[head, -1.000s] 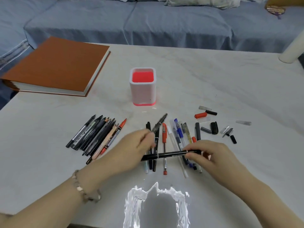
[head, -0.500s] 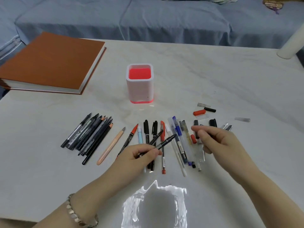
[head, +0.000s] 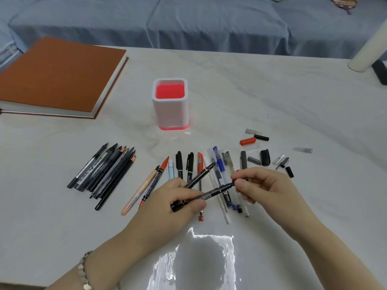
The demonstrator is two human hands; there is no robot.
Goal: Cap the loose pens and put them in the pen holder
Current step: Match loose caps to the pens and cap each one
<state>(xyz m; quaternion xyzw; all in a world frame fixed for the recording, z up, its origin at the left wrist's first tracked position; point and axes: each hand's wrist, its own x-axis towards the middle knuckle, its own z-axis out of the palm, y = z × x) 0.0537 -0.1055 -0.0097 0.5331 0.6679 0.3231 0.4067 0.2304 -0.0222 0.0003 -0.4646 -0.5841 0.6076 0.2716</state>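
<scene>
My left hand (head: 178, 203) grips two black pens low in the middle of the table. One black pen (head: 201, 174) points up and right. The other black pen (head: 215, 191) slants toward my right hand (head: 268, 189), which pinches a small black cap (head: 236, 181) at that pen's tip. The white pen holder (head: 170, 115) with a red inside stands upright behind the pens, nothing visible in it. Several loose pens (head: 209, 164) lie in a row under my hands. A bundle of dark pens (head: 104, 170) lies to the left. Loose caps (head: 264, 157) are scattered on the right.
A thick orange book (head: 58, 76) lies at the table's back left. A white cylinder (head: 368, 51) stands at the back right edge. A blue sofa (head: 188, 21) runs behind the table. A bright glare patch (head: 194, 260) sits on the tabletop near me.
My right hand has come back from the loose caps to the left hand's pen and now holds a black cap at its tip. The left hand has lifted its pens slightly.
</scene>
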